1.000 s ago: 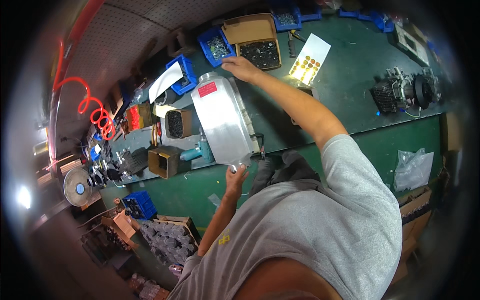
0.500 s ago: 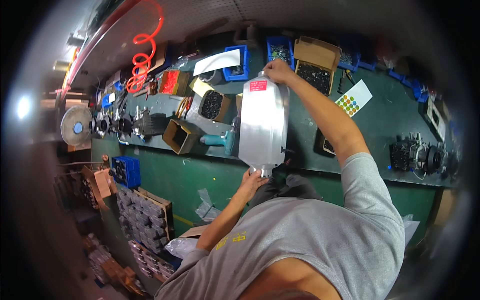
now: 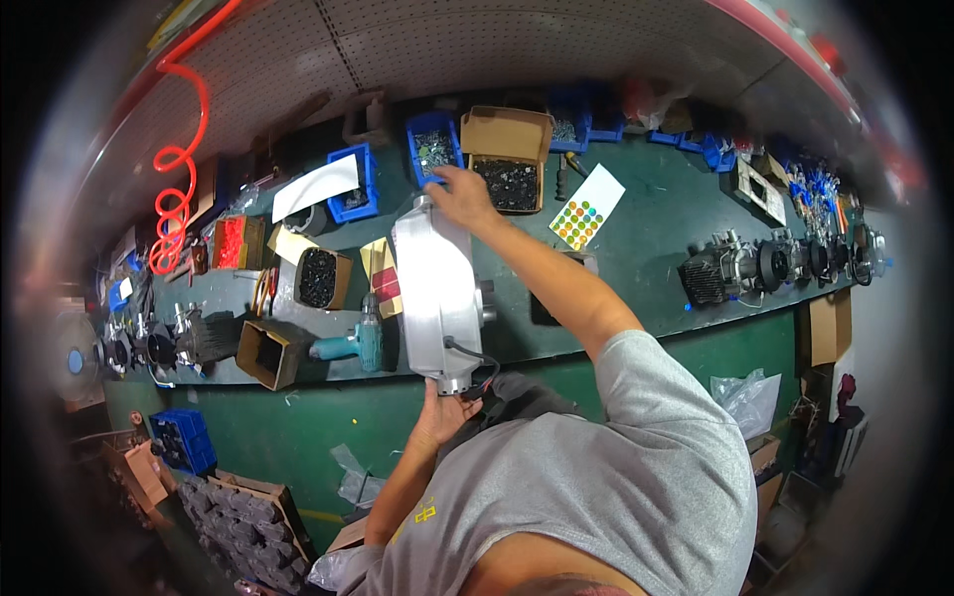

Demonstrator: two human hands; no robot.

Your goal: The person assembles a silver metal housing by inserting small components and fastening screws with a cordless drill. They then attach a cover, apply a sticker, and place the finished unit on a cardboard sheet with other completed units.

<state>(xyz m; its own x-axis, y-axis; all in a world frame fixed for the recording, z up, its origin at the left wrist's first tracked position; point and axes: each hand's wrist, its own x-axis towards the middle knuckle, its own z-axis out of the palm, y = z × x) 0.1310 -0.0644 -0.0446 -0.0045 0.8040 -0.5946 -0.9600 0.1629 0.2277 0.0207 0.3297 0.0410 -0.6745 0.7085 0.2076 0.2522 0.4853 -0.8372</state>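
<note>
A long silver metal housing (image 3: pixel 435 288) lies lengthwise across the green workbench (image 3: pixel 656 248), with a black cable (image 3: pixel 479 364) at its near end. My left hand (image 3: pixel 442 412) cups that near end from below at the bench's front edge. My right hand (image 3: pixel 459 194) reaches over and grips the far end. It sits just in front of a blue bin of small metal parts (image 3: pixel 433 149) and an open cardboard box of dark small parts (image 3: pixel 507 167).
A teal power drill (image 3: pixel 353 343) and an open brown box (image 3: pixel 266 353) lie left of the housing. A white sheet of coloured dot stickers (image 3: pixel 586 211) lies right of it. Black motor units (image 3: pixel 735 266) line the right end. A red coiled hose (image 3: pixel 174 189) hangs far left; a blue crate (image 3: pixel 184 439) is on the floor.
The view has swung so the bench now lies level. The housing has turned between my hands, and the red label at its far end no longer shows. Both hands stay at its ends.
</note>
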